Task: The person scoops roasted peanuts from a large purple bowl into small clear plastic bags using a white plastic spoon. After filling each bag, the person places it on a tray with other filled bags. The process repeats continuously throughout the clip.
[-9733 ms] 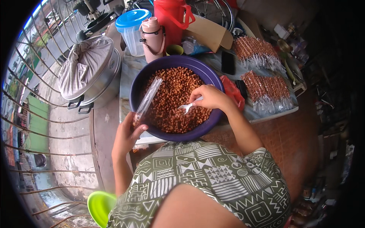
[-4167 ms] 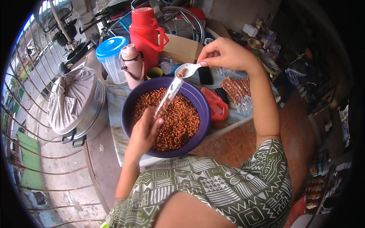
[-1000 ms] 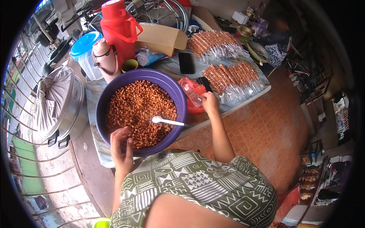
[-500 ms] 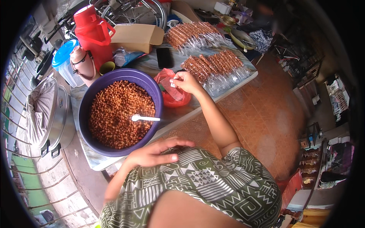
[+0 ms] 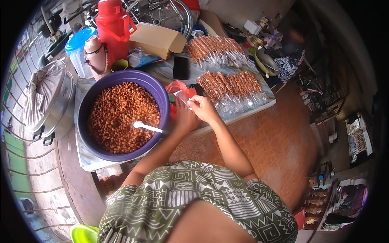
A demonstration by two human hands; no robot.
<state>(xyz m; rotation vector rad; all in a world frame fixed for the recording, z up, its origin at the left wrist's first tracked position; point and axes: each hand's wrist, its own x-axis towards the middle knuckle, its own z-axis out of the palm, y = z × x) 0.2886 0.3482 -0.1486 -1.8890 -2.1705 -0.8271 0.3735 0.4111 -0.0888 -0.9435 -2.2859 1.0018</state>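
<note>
My right hand [image 5: 204, 109] pinches a small clear plastic bag [image 5: 182, 96] between thumb and fingers. Up against it, my left hand [image 5: 187, 116] is closed at the lower part of that bag, its fingertips partly hidden. Behind both hands lies a crumpled red plastic bag [image 5: 175, 86]. Just left of them stands a purple basin [image 5: 163, 85] heaped with brown roasted peanuts [image 5: 117, 109]. A white spoon [image 5: 146, 126] rests in the basin, its handle toward my left forearm.
Filled peanut packets lie in a far row [image 5: 216, 50] and a nearer row [image 5: 229, 87]. A black phone [image 5: 180, 68], cardboard box [image 5: 158, 39], red flask [image 5: 113, 36], pink bottle [image 5: 96, 58] and blue-lidded container [image 5: 80, 40] share the table. A large metal pot [image 5: 60, 97] stands left.
My left hand has moved from in front of my shirt up to the plastic bag, meeting my right hand. The view has shifted slightly.
</note>
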